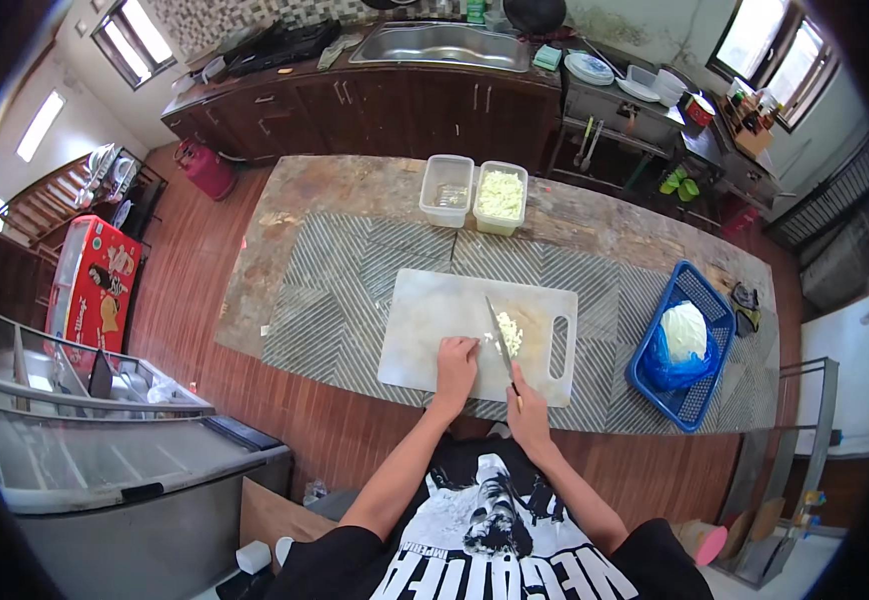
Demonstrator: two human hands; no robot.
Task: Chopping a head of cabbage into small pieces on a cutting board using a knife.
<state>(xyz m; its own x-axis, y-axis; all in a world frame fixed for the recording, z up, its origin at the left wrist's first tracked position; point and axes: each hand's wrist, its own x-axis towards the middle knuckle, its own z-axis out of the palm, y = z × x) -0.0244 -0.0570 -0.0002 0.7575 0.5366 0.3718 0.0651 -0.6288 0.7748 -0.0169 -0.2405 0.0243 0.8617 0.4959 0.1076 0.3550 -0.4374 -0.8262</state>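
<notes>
A white plastic cutting board (434,300) lies on the table before me. My right hand (527,409) is closed on the handle of a kitchen knife (500,330), whose blade points away from me over the board. Finely chopped pale vegetable (510,334) lies in a small heap just right of the blade, with a few bits to its left. My left hand (457,364) rests on the board left of the knife, fingers bent together; whether something small is under the fingertips cannot be told. Beyond the board stand a plastic container of chopped pale-green vegetable (500,195) and a nearly empty plastic container (447,196).
On the table's right side, a blue plastic basket (638,352) holds a cabbage (683,332) in a blue plastic bag (674,369). Dark small items (745,307) lie beyond it. A steel sink (442,46) is set in the far counter. A glass-topped freezer (142,457) stands at the left.
</notes>
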